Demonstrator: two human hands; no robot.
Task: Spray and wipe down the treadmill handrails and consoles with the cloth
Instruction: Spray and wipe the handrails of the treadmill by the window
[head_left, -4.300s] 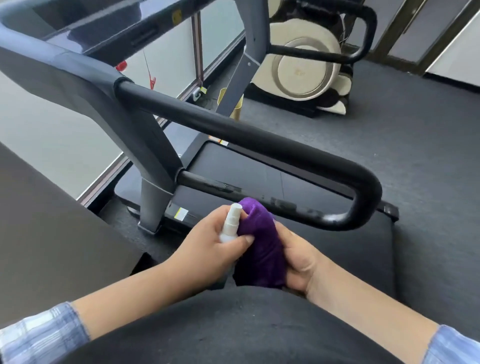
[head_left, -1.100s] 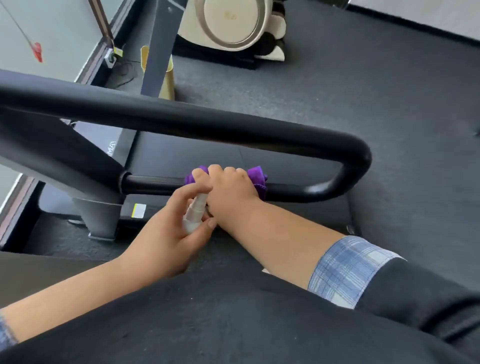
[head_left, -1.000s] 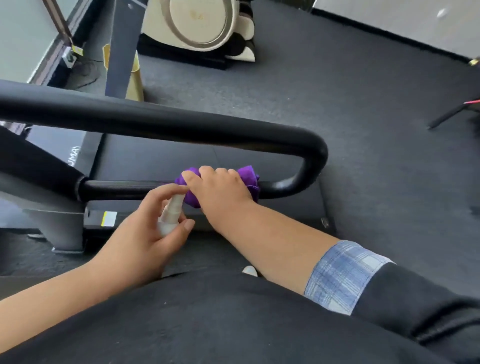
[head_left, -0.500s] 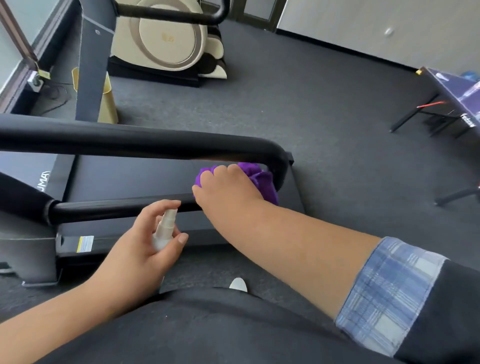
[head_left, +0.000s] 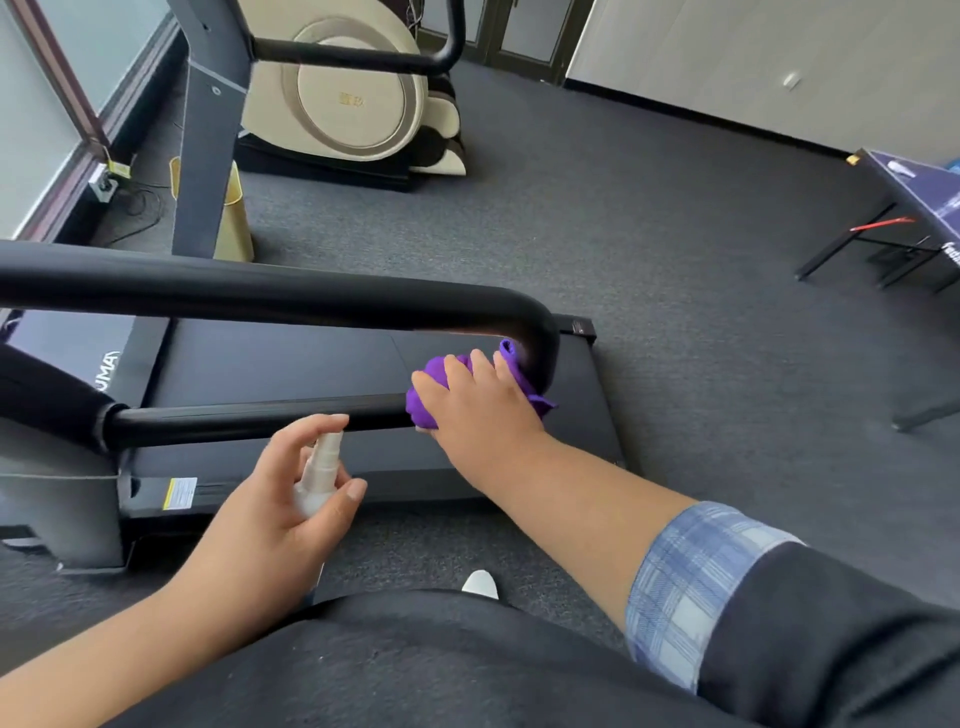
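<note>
Two hands work low in the head view, above a dark garment at the bottom edge. Nearest, the left hand (head_left: 270, 514) holds a small white spray bottle (head_left: 318, 475) upright, its fingers (head_left: 306, 428) curled round the body, the index fingertip over the nozzle top and the thumb pressed against the side. Just beyond it, the right hand (head_left: 480, 402), reaching out from a blue plaid sleeve (head_left: 691, 582), grips a bunched purple cloth (head_left: 431, 387), fingers wrapped over the top of it. That cloth is pressed against the treadmill's black handrail (head_left: 260, 291) at the far end of the lower bar (head_left: 249, 418), right where the bar curves up into the thicker upper bar; part of the cloth touches the inside of the bend. Below the rail lies the treadmill deck (head_left: 291, 358) with a yellow and white label (head_left: 179, 492) on its side rail. A white shoe tip (head_left: 480, 582) shows on the dark grey carpet (head_left: 675, 312) beside the deck. Farther off, a grey upright (head_left: 205, 156) of another machine rises in front of a yellow cone-shaped object (head_left: 236, 218), and behind them stands a cream massage chair (head_left: 348, 98). At the far right is a blue-topped table (head_left: 919, 192) on black legs.
</note>
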